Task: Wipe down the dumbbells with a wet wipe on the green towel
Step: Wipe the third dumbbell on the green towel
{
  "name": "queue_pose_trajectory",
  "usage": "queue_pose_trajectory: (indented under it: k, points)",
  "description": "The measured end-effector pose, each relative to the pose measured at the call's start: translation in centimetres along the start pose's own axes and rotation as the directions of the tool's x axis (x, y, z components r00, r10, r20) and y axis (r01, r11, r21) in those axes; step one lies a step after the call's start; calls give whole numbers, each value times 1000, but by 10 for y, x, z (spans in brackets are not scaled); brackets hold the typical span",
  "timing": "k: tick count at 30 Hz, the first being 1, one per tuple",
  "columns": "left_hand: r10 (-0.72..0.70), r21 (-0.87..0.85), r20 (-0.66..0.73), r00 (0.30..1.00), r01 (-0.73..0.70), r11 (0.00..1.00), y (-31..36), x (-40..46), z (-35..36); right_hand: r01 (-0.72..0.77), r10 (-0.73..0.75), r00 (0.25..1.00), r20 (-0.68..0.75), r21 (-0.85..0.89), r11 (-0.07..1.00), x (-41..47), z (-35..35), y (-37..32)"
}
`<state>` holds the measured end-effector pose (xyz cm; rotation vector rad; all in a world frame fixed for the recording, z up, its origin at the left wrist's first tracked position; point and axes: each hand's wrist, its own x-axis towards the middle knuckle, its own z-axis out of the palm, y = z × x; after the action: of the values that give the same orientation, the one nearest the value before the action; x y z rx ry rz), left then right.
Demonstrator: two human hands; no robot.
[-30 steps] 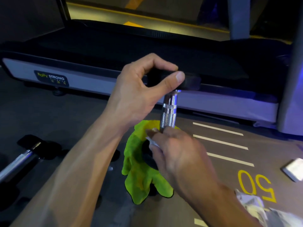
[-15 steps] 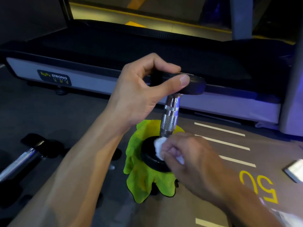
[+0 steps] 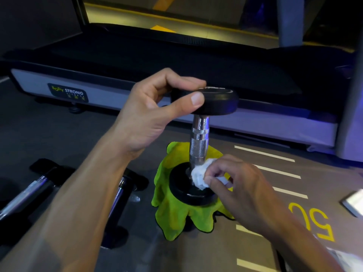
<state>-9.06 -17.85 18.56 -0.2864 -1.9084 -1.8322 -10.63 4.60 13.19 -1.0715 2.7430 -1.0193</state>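
A dumbbell [image 3: 198,146] with black heads and a chrome knurled handle stands upright on the green towel [image 3: 172,216] on the floor. My left hand [image 3: 157,112] grips its top head between thumb and fingers. My right hand [image 3: 241,191] pinches a crumpled white wet wipe [image 3: 200,177] and presses it against the base of the handle, on the upper face of the lower head [image 3: 180,185].
Two more dumbbells [image 3: 33,189] [image 3: 121,193] lie on the dark floor at the left, partly behind my left forearm. A treadmill [image 3: 137,61] runs across the back. At the right are white floor stripes, a yellow "50", a white object [image 3: 353,203] and crumpled wipes [image 3: 345,258].
My right hand has slid from the handle down to the lower head, and the wipe has come into view there. The left hand has kept its hold on the top head.
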Motion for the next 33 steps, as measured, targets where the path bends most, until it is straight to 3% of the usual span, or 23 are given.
queue_pose_trajectory:
  k: [5, 9, 12, 16, 24, 27, 29, 31, 33]
  points:
    - [-11, -10, 32, 999, 12, 1000, 1, -2, 2, -54, 54, 999, 0, 91, 994, -1, -3, 4]
    - [22, 20, 5, 1000, -22, 1000, 0, 1, 8, 52, -42, 996, -76, 146, 988, 1, 15, -14]
    - [18, 25, 3, 1000, -18, 1000, 0, 1, 8, 101, -93, 975, -202, 32, 994, 7, 27, -19]
    - [2, 30, 0, 1000, -2, 1000, 1, 2, 5, 196, -198, 893, -405, -45, 980, 16, 22, -21]
    - [-10, 11, 23, 1000, 10, 1000, -1, 3, 3, 163, -150, 951, -272, 25, 986, 5, 22, -3]
    - [-11, 5, 28, 1000, 11, 1000, -1, 5, 2, 219, -222, 888, -402, -54, 974, 27, 8, -21]
    - [-13, 3, 28, 1000, 13, 1000, -2, 6, 2, 236, -208, 836, -508, -10, 972, 38, 3, -26]
    - [-23, -9, 25, 999, 24, 1000, -2, 6, 2, 237, -207, 838, -504, -6, 972, 32, 9, -22]
    - [-29, -24, 13, 1000, 29, 999, -3, 8, 2, 193, -178, 886, -428, -9, 981, 13, 21, -7]
